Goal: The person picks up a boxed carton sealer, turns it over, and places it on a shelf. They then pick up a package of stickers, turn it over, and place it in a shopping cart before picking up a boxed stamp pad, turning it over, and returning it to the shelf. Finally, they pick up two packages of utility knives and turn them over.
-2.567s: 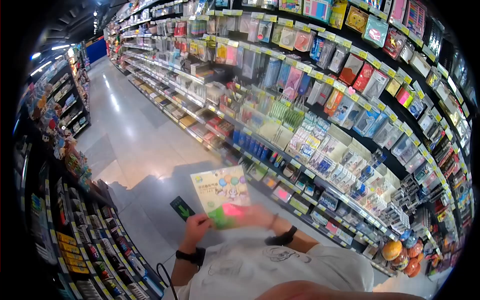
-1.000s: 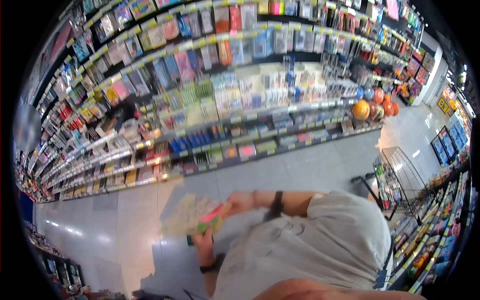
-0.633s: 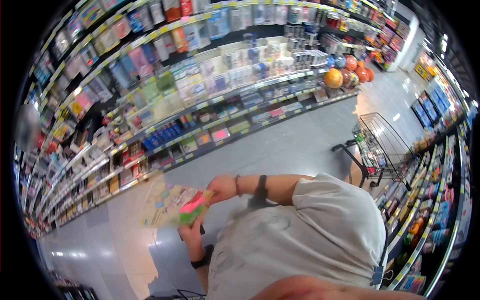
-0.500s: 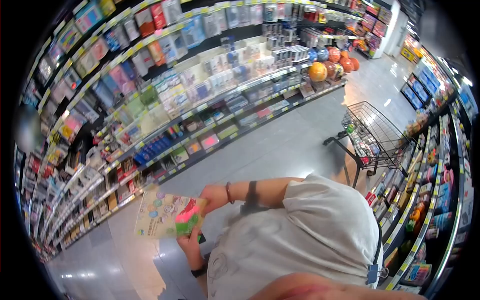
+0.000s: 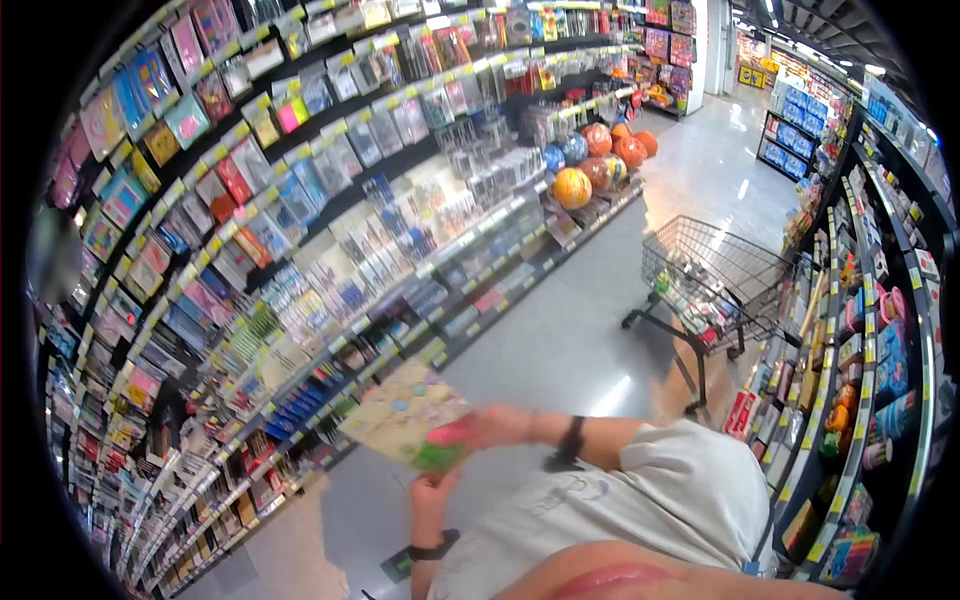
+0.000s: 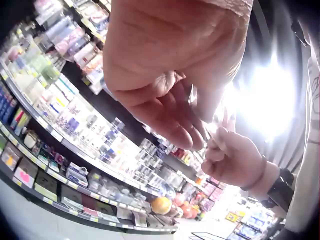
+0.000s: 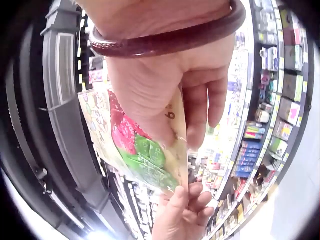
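Note:
A flat balloon pack (image 5: 405,405) is held out in front of the body, its cream card printed with coloured balloons. Pink and green pieces (image 7: 142,155) show through its clear plastic in the right wrist view. My right hand (image 5: 495,427) grips one side edge, with the thumb on the printed face and fingers behind. My left hand (image 5: 430,490) pinches the lower corner between thumb and fingers. In the left wrist view, the left hand (image 6: 170,65) hides most of the pack and the right hand (image 6: 232,155) appears beyond it.
A wire shopping cart (image 5: 715,280) with goods in it stands ahead on the right. Long shelves (image 5: 400,270) of packaged goods run along the left, with several balls (image 5: 590,165) at their far end. Another shelf row (image 5: 840,350) lines the right. Grey floor (image 5: 560,330) lies between them.
The head view has turned right, bringing the cart and far aisle into sight. Both hands keep hold of the balloon pack, which tilts differently and looks blurred now.

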Demonstrator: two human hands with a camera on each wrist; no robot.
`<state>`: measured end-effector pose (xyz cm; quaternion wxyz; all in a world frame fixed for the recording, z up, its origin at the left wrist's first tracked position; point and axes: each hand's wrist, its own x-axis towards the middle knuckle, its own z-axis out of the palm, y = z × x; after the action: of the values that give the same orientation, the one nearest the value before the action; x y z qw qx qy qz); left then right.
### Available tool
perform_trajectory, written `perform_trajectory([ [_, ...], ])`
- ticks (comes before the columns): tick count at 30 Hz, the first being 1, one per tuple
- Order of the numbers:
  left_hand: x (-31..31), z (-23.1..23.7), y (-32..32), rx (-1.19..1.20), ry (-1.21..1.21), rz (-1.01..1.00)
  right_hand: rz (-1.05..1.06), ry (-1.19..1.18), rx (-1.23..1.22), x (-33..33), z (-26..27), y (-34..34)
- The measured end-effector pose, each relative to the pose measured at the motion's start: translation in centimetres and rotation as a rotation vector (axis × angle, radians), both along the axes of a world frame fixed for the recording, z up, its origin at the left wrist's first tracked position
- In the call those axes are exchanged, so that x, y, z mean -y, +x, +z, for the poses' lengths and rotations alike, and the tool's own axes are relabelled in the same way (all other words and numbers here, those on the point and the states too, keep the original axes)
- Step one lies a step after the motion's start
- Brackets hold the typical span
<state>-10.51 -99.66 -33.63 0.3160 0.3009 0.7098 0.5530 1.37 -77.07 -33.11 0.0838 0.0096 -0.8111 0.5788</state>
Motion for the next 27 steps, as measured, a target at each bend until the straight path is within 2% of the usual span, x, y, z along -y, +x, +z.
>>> perform_trajectory([
  [4,-6.3,-0.5,5.0,0.073,0.054,-0.140,-0.088,-0.057,-0.158,-4.0,3.4,8.3],
  [5,-7.9,-0.9,6.2,0.054,0.056,-0.185,-0.128,-0.198,-0.165,-4.5,2.8,10.0],
  [7,-10.6,-1.8,8.3,0.018,0.042,-0.272,-0.232,-0.061,-0.285,-4.8,7.2,15.0],
  [9,-13.3,1.3,11.5,-0.080,-0.056,-0.394,-0.298,-0.033,-0.219,-5.8,7.3,19.5],
  [11,-14.8,1.8,14.2,-0.097,-0.103,-0.511,-0.327,-0.108,0.035,-7.3,4.9,23.8],
  [13,-17.7,1.5,15.9,-0.049,-0.066,-0.631,-0.569,-0.047,-0.088,-7.2,5.0,26.6],
  [14,-18.8,1.5,16.6,-0.100,-0.069,-0.676,-0.690,-0.014,-0.151,-7.2,4.9,27.9],
  [17,-21.8,2.8,19.0,-0.220,-0.036,-0.819,-0.853,-0.112,-0.149,-8.0,1.6,31.1],
  [19,-24.0,1.9,20.0,-0.253,0.046,-0.950,-0.950,-0.119,-0.063,-7.9,2.1,32.8],
  [20,-25.0,0.9,20.0,-0.228,0.060,-1.019,-1.001,-0.129,-0.014,-7.8,2.4,33.5],
  [22,-27.9,-0.6,20.3,-0.167,0.097,-1.180,-1.030,-0.142,-0.116,-8.2,2.3,34.4],
  [23,-28.4,2.7,21.7,-0.378,-0.017,-1.179,-1.076,-0.148,-0.166,-8.3,2.0,34.9],
  [26,-32.4,1.2,22.0,-0.389,-0.042,-1.329,-1.191,-0.164,-0.165,-8.5,-0.7,37.2],
  [27,-33.1,0.8,22.5,-0.252,-0.021,-1.359,-1.223,-0.268,-0.102,-8.3,0.1,37.8],
])
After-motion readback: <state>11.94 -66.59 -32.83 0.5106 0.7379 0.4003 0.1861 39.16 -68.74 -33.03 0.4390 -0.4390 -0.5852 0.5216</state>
